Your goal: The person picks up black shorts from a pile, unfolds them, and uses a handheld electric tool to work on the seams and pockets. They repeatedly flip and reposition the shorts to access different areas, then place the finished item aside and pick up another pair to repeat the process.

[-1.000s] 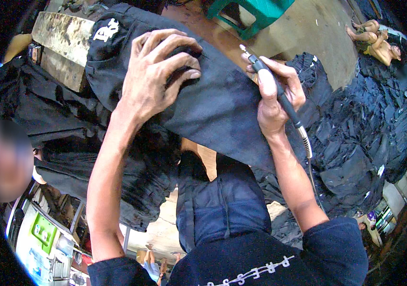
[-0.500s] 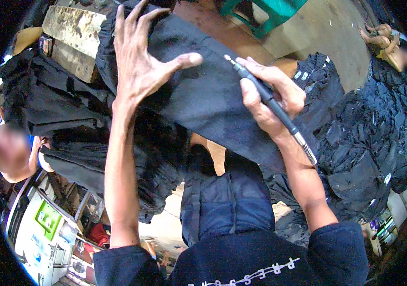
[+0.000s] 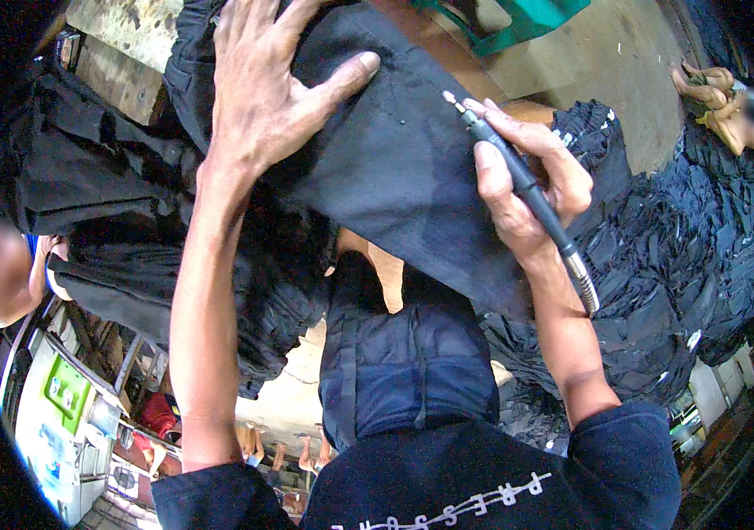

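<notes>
A black cloth garment piece (image 3: 394,168) lies stretched out in front of me, crossing from upper left to lower right. My left hand (image 3: 262,97) rests on its upper left part, fingers spread and thumb pointing right; the fingertips run out of the picture at the top. In my right hand (image 3: 531,172) is a slim black rotary handpiece (image 3: 552,223), gripped like a pen. Its metal tip points up and left above the cloth; whether it touches cannot be made out. A spring collar ends its rear, beside my wrist.
Heaped black garments (image 3: 677,256) fill the right side. More dark cloth (image 3: 112,177) hangs at the left, with a person (image 3: 6,274) beyond it. A green plastic stool (image 3: 527,26) stands at the top; another person (image 3: 730,115) sits at far upper right.
My left hand has slid farther up the cloth. My right hand has moved a little to the right with the handpiece. The whole view has shifted slightly.
</notes>
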A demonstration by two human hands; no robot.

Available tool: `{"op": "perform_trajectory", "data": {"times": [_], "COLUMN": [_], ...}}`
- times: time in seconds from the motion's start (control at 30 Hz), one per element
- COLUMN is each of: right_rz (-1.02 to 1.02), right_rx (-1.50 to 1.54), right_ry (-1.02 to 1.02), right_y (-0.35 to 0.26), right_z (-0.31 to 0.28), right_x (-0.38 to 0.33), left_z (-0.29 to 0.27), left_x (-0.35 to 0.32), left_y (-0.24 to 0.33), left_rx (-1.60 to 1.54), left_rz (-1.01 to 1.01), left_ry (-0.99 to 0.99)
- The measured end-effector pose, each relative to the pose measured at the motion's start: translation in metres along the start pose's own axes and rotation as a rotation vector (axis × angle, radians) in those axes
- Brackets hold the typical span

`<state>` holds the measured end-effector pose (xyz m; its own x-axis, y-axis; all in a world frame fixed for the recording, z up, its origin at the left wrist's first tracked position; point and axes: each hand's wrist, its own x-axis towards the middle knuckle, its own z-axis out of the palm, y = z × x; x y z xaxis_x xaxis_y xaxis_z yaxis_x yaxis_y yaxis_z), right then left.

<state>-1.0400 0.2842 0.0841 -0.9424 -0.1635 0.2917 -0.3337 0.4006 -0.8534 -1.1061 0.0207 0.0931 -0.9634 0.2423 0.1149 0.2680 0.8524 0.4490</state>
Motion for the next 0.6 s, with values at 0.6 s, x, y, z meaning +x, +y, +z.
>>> {"op": "perform_trajectory", "data": {"times": [0.6], "right_rz": [-0.207], "right_rx": [0.003], "right_ry": [-0.104], "right_y": [0.002], "right_z": [0.009], "right_x": [0.005], "left_z": [0.001], "left_x": [-0.001], "left_y": [-0.001], "left_rx": [0.025], "left_rz": [0.049], "left_ry": [-0.028]}}
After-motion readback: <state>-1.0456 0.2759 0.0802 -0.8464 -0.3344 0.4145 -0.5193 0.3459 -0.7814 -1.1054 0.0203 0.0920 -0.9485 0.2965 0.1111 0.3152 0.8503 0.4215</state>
